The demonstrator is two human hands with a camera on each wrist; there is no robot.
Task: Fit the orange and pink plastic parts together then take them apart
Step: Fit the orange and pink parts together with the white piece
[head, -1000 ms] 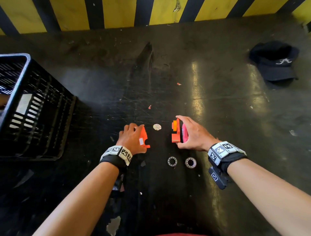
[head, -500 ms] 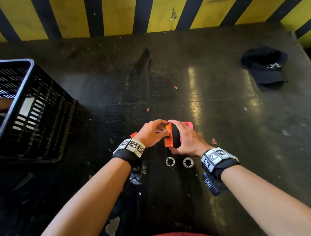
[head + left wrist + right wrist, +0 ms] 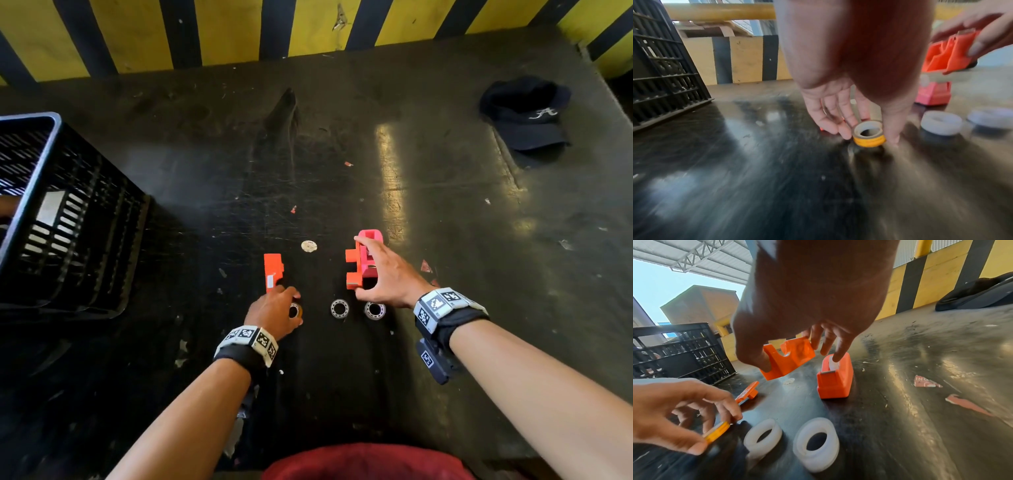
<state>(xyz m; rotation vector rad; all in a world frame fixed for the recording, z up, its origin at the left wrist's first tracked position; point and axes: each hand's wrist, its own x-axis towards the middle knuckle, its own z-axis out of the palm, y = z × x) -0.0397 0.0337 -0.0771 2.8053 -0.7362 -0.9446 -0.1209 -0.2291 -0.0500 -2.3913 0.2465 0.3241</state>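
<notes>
My right hand [image 3: 363,269] pinches an orange notched part [image 3: 354,270] between thumb and fingers, lifted off the table; in the right wrist view this orange part [image 3: 789,358] hangs clear above the surface. The pink part [image 3: 370,251] stands on the table just behind it, and one fingertip touches the pink part's top [image 3: 835,378]. A second, flat orange part [image 3: 273,270] lies on the table to the left. My left hand [image 3: 295,308] pinches a small yellow ring [image 3: 869,135] that sits on the table.
Two white rings [image 3: 339,308] [image 3: 375,310] lie between my hands. A black slatted crate [image 3: 51,212] stands at the left, a dark cap [image 3: 527,116] at the far right. A small white disc [image 3: 309,246] and pink paper scraps [image 3: 426,267] lie nearby.
Both hands were together on the orange and pink parts. Now they are apart: the left has dropped near to the yellow ring, and the right holds an orange part off the pink one.
</notes>
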